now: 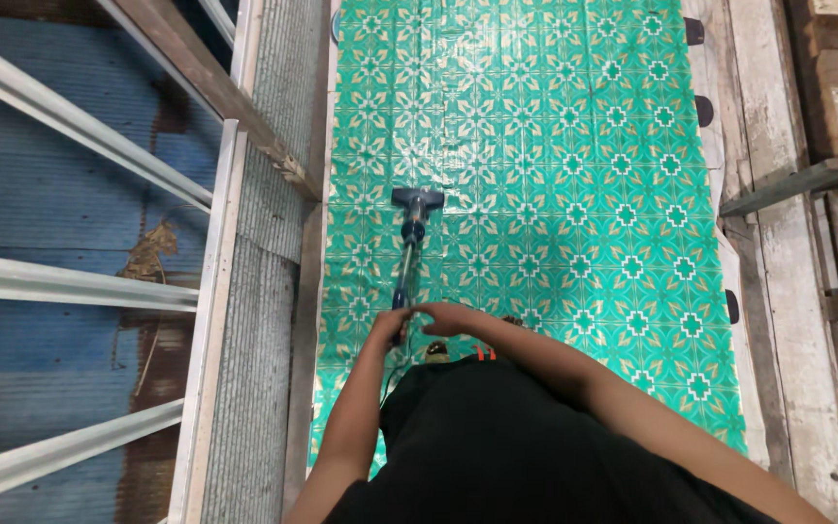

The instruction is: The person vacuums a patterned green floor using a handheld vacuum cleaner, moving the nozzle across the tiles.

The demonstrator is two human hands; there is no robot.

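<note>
A blue stick vacuum point(409, 254) was stood on the green patterned floor mat point(574, 175), its head near the mat's left edge and its tube running back to the person. Its handle was gripped by the closed fingers of the left hand point(390, 323), while the right hand point(448, 315) was laid just beside it, its fingers curled, the grip not discernible. A grey ribbed wall point(278, 116) and weathered floorboards point(778, 252) were seen on either side.

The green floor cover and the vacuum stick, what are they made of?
The green patterned floor cover looks like glossy vinyl sheet: light glares off it. The vacuum stick seems shiny blue metal or plastic, hard to tell; its head looks like dark plastic.
</note>
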